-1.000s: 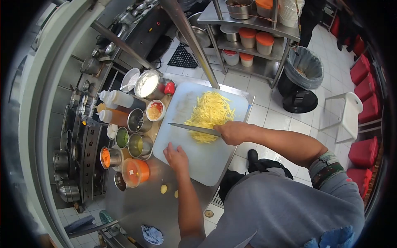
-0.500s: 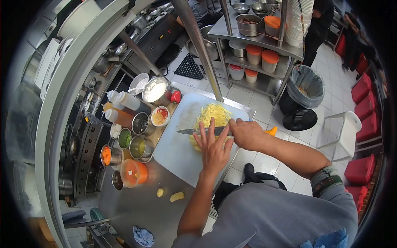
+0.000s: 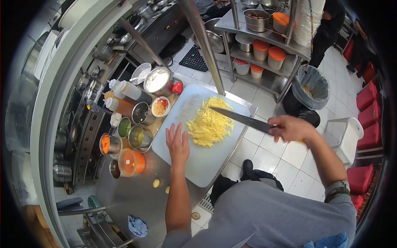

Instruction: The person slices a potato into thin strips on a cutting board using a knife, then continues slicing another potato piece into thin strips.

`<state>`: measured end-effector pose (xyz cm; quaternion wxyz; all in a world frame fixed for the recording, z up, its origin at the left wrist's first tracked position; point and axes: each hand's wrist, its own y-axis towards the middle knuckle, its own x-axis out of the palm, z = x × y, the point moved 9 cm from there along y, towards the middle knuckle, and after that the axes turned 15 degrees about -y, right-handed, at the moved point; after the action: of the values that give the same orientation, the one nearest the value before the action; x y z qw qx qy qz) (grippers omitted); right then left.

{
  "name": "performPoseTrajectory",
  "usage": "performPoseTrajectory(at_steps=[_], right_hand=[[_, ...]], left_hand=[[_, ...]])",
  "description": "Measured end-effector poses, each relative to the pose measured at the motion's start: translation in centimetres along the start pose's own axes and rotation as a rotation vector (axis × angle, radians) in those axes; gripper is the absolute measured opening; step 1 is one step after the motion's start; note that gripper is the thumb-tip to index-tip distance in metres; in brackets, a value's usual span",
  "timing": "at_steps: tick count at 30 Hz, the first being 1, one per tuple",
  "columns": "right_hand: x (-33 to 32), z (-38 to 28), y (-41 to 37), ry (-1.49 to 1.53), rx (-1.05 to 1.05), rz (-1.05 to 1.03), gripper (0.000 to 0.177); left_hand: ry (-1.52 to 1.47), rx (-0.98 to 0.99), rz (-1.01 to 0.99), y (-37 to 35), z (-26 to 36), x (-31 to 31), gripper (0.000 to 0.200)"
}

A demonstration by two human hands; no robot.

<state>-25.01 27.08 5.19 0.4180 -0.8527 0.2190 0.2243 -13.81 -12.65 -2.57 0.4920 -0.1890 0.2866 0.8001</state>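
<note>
A heap of thin yellow strips (image 3: pixel 210 123), cut like matchsticks, lies on the white cutting board (image 3: pixel 198 167). My right hand (image 3: pixel 289 129) is off to the right of the board, closed round the handle of a chef's knife (image 3: pixel 248 120). The blade points left, its tip over the upper right of the heap. At the board's left side, my left hand (image 3: pixel 178 144) is open with its fingers spread, holding nothing, left of the strips. Two peeled yellow pieces lie on the steel table near my left forearm; one piece (image 3: pixel 156 183) shows whole.
Left of the board stand squeeze bottles (image 3: pixel 120 106), a pot of white powder (image 3: pixel 157 80), a red pepper (image 3: pixel 177 88), small metal containers and an orange-filled tub (image 3: pixel 131 162). A blue cloth (image 3: pixel 137 226) lies nearer. Right are a lined bin (image 3: pixel 311 87) and white stool (image 3: pixel 341 136).
My left hand has left the blade and moved left, opening. The right hand has carried the knife off to the right, uncovering the strips, which now form one wider heap.
</note>
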Motion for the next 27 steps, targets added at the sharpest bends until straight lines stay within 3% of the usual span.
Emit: performPoseTrajectory(at_steps=[2,4,6,11,14,17,19,21,24,25,27], right_hand=[[4.3,0.5,2.3,0.275,-0.01,-0.086,0.023],[8.2,-0.8,4.8,0.562,-0.026,-0.198,0.026],[10.0,-2.8,5.8,0.675,-0.048,-0.267,0.027],[9.3,-3.7,3.4,0.64,-0.1,-0.368,0.03],[7.5,-2.1,0.3,0.465,0.03,-0.299,0.036],[5.8,1.0,-1.8,0.461,0.16,-0.083,0.036],[5.4,2.5,-2.5,0.473,0.156,-0.059,0.041],[5.4,3.7,-2.7,0.508,0.143,-0.052,0.049],[5.8,3.1,-2.2,0.564,0.048,-0.058,0.044],[6.1,2.9,-2.0,0.56,0.049,-0.078,0.034],[7.6,2.2,-0.9,0.523,-0.019,-0.074,0.031]], left_hand=[[-0.058,0.158,-0.016,-1.0,6.3,0.2,0.044],[-0.065,0.342,-0.287,-3.3,14.4,4.4,0.048],[0.008,0.436,-0.494,-5.7,18.7,8.7,0.054],[0.16,0.296,-0.364,-0.2,11.8,9.0,0.053],[0.243,0.224,-0.24,3.6,8.1,5.6,0.051],[0.269,0.165,-0.088,4.4,5.5,-0.3,0.046],[0.262,0.2,0.003,2.1,4.7,-4.7,0.035],[0.15,-0.06,-0.026,-1.9,1.5,-9.5,0.027],[0.353,-0.216,0.06,-10.5,-3.5,-15.9,0.032],[0.41,-0.301,0.056,-13.0,-5.0,-17.2,0.035],[0.4,-0.461,-0.065,-16.6,-8.9,-17.4,0.038]])
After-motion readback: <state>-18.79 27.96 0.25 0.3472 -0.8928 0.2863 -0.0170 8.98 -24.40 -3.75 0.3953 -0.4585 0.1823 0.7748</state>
